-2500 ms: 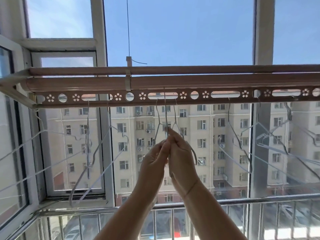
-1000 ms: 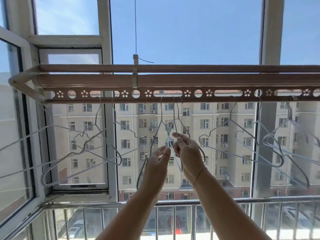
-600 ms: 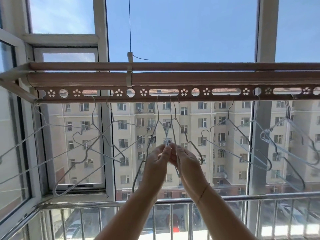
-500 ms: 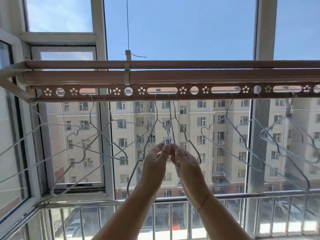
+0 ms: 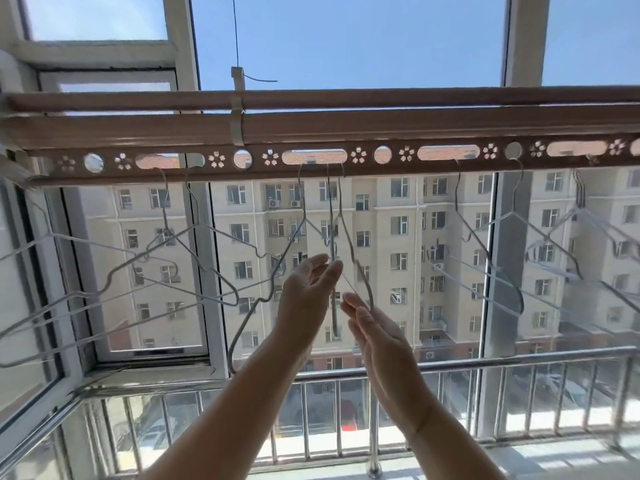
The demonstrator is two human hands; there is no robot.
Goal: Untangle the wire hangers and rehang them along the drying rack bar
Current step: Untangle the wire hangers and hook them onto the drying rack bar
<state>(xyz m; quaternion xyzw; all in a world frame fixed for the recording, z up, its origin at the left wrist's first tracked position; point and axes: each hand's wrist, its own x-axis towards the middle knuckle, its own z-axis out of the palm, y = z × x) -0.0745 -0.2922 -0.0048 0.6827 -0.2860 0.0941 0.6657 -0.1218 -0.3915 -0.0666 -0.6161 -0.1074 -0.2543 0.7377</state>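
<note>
The brown drying rack bar [image 5: 381, 168] with flower-shaped holes runs across the view overhead. Three wire hangers [image 5: 329, 202] hang close together from its middle slot, seen nearly edge-on, their lower wires crossing. My left hand [image 5: 308, 296] is raised just left of them, fingers spread, fingertips by the middle hanger's neck. My right hand [image 5: 377, 337] is lower and to the right, fingers straight, tips touching a thin wire. Neither hand closes on a wire. More hangers [image 5: 166, 233] hang overlapped at the left and others [image 5: 485, 251] at the right.
Another hanger cluster [image 5: 581, 216] hangs at the far right. A cable and clip [image 5: 237, 98] hold the rack up. A white window frame [image 5: 204, 271] stands at the left, and a steel railing [image 5: 519, 358] runs below, with apartment blocks outside.
My hands were pressed together, pinching the middle hangers' wires. Now they have come apart and opened, the right hand dropping lower. The middle hangers hang a little more spread.
</note>
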